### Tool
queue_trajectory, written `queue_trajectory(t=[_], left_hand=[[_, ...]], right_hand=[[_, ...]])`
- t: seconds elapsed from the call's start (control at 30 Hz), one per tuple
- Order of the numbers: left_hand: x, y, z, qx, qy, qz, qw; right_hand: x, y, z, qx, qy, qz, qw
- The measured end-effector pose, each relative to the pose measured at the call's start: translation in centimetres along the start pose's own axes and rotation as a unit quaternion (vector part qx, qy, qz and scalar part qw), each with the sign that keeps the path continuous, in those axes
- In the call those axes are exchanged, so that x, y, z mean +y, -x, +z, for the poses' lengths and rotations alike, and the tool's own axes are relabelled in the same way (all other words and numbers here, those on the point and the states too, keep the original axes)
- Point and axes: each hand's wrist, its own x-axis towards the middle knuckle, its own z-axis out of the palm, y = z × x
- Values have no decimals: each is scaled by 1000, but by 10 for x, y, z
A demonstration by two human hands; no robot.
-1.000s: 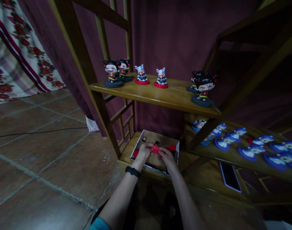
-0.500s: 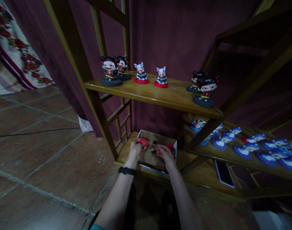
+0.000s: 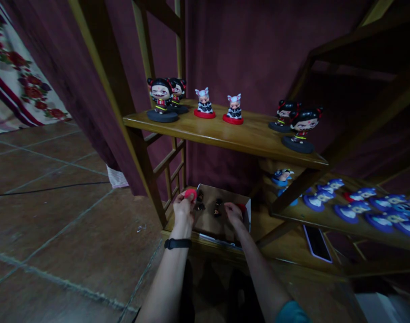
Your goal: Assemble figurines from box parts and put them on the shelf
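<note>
In the head view, my left hand (image 3: 183, 206) is closed on a round red base (image 3: 190, 194), holding it by the edge over the left rim of a shallow cardboard box (image 3: 208, 222). My right hand (image 3: 234, 214) is inside the box at its right side, fingers stretched to the left and holding nothing I can see. Just left of its fingertips lies a small dark figure (image 3: 217, 207). More small dark pieces (image 3: 200, 202) lie at the box's left side. Partly behind my right hand is another red piece (image 3: 242, 208).
The box rests on a low wooden shelf (image 3: 263, 233). Above it, a wooden shelf (image 3: 221, 134) carries black-haired figurines (image 3: 161, 98) and two white-haired figurines (image 3: 234, 107) on red bases. Several blue-based figurines (image 3: 353, 211) stand at right, with a phone (image 3: 317, 242) below.
My left hand has moved left with the red base, uncovering dark pieces in the box. My right hand has drawn away from the small dark figure. The view has shifted slightly.
</note>
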Motion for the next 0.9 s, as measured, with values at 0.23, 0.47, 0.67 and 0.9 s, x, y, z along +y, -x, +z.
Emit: queue_trajectory(t=[0.23, 0.47, 0.67, 0.9], left_hand=[[7, -8, -5, -5, 22, -90, 996], [0, -3, 4, -28, 9, -91, 995], [-17, 11, 13, -103, -52, -115, 987], [-32, 36, 23, -253, -120, -115, 953]], right_hand=[[-13, 6, 29, -20, 200, -34, 979], [-19, 30, 26, -97, 152, -34, 983], [-51, 51, -8, -113, -171, 8, 979], [-67, 70, -36, -70, -258, 4, 964]])
